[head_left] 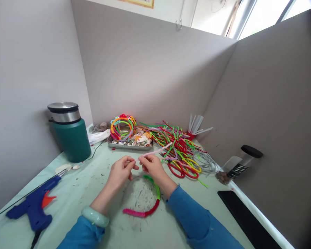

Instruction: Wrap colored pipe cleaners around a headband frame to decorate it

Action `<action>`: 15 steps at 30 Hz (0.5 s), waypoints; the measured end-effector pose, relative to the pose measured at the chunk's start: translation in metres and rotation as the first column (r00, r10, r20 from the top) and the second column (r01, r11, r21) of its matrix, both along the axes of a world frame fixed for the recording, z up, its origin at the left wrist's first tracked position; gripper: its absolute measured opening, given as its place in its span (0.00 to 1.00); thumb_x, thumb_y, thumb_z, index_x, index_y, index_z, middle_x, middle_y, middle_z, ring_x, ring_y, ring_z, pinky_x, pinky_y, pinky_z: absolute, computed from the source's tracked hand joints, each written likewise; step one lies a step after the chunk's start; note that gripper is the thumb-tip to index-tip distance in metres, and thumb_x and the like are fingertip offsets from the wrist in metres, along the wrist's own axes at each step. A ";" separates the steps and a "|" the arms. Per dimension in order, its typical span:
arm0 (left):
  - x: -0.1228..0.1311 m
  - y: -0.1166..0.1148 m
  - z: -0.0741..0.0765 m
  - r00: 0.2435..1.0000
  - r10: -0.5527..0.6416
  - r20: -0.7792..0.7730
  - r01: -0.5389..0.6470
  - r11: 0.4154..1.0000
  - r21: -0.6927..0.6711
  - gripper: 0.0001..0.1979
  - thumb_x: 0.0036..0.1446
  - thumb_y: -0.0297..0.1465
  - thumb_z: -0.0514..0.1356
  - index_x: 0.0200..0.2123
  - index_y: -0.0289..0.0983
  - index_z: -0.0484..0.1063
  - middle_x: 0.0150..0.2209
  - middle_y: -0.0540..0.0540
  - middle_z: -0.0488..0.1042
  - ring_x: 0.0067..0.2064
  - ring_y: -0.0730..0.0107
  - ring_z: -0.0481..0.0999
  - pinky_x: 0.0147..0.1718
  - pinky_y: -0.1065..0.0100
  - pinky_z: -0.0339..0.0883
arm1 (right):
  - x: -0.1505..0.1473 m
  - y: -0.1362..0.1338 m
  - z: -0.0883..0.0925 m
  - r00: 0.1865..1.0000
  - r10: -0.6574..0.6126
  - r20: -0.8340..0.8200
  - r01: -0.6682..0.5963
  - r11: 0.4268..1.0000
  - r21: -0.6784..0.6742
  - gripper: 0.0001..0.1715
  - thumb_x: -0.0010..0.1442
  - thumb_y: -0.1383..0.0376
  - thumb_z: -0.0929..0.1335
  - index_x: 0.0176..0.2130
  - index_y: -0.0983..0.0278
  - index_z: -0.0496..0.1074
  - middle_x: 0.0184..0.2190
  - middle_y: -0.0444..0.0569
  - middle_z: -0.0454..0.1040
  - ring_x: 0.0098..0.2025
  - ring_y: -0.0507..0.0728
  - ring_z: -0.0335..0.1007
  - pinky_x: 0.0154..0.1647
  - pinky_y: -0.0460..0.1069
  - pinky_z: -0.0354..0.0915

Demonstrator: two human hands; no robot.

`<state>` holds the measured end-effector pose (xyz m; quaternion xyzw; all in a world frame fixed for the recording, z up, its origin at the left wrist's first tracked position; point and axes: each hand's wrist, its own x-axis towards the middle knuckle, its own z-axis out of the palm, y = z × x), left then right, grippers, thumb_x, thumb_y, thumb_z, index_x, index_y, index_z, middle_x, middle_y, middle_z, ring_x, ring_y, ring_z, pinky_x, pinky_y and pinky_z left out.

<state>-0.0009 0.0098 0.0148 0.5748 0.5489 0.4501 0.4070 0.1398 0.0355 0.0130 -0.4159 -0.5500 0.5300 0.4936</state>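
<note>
The right hand (153, 167) pinches a fuzzy pale-pink pipe cleaner (159, 150) above the desk (80, 186), well inside its left and right edges; the left hand's (120, 169) fingertips nearly meet, grip unclear; below curves a plush green, red and pink chenille arc (158, 199).

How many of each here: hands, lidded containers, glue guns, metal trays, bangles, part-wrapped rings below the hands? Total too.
Hands: 2 (left hand, right hand)
Lidded containers: 2 (flask, jar)
Glue gun: 1
Metal tray: 1
Bangle: 1
Part-wrapped ring: 1
Total: 8
</note>
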 end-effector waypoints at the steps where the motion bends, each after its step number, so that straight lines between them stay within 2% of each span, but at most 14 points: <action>1: 0.000 -0.001 0.000 0.999 0.008 -0.042 -0.006 1.000 0.027 0.13 0.50 0.41 0.54 0.32 0.37 0.66 0.28 0.48 0.76 0.15 0.77 0.66 0.17 0.72 0.59 | -0.001 -0.001 -0.001 1.000 0.002 0.009 -0.002 1.000 0.000 0.13 0.49 0.58 0.67 0.23 0.67 0.67 0.12 0.40 0.60 0.15 0.47 0.52 0.15 0.43 0.48; 5: 0.002 -0.006 0.002 0.972 0.079 -0.220 -0.038 0.982 0.182 0.10 0.51 0.39 0.53 0.30 0.39 0.69 0.26 0.50 0.75 0.24 0.73 0.72 0.25 0.73 0.62 | -0.003 -0.002 -0.001 1.000 0.015 0.003 -0.015 1.000 -0.012 0.12 0.48 0.60 0.67 0.23 0.67 0.67 0.12 0.39 0.60 0.15 0.46 0.51 0.15 0.43 0.47; 8: 0.003 -0.010 0.007 0.959 0.085 -0.269 -0.033 0.981 0.190 0.11 0.51 0.39 0.53 0.28 0.39 0.70 0.22 0.51 0.73 0.23 0.73 0.70 0.25 0.72 0.60 | -0.003 -0.002 -0.001 0.999 0.039 0.019 -0.039 0.999 0.004 0.11 0.49 0.60 0.67 0.24 0.66 0.67 0.13 0.39 0.60 0.16 0.46 0.51 0.16 0.43 0.48; 9: 0.003 -0.010 0.008 0.973 0.046 -0.227 -0.015 0.991 0.135 0.11 0.51 0.39 0.53 0.27 0.39 0.69 0.21 0.51 0.72 0.20 0.74 0.68 0.23 0.72 0.59 | -0.003 -0.003 0.000 0.999 0.039 0.019 -0.039 0.999 0.022 0.10 0.48 0.61 0.67 0.25 0.66 0.68 0.14 0.39 0.60 0.16 0.46 0.51 0.16 0.43 0.48; 11: 0.002 -0.011 0.011 0.995 -0.098 -0.010 0.097 0.994 -0.040 0.12 0.50 0.40 0.55 0.26 0.37 0.67 0.18 0.52 0.70 0.16 0.77 0.63 0.19 0.73 0.57 | -0.002 -0.005 0.003 0.998 0.057 -0.011 -0.057 0.997 0.048 0.10 0.48 0.61 0.67 0.26 0.66 0.68 0.15 0.39 0.61 0.17 0.46 0.51 0.17 0.43 0.48; 13: 0.000 -0.011 0.013 0.924 -0.235 0.300 0.296 0.939 -0.176 0.12 0.48 0.40 0.57 0.27 0.36 0.66 0.16 0.55 0.66 0.13 0.81 0.56 0.16 0.74 0.55 | -0.001 -0.008 0.006 0.990 0.119 -0.079 -0.116 0.992 0.049 0.11 0.48 0.60 0.67 0.27 0.66 0.68 0.16 0.40 0.62 0.17 0.46 0.52 0.17 0.43 0.48; 15: -0.001 -0.011 0.014 0.821 -0.285 0.494 0.423 0.886 -0.192 0.11 0.47 0.39 0.58 0.28 0.36 0.66 0.16 0.57 0.64 0.12 0.84 0.51 0.15 0.75 0.54 | 0.000 -0.009 0.009 0.975 0.170 -0.142 -0.166 0.985 0.045 0.12 0.48 0.59 0.67 0.28 0.66 0.68 0.18 0.41 0.64 0.18 0.46 0.52 0.18 0.43 0.48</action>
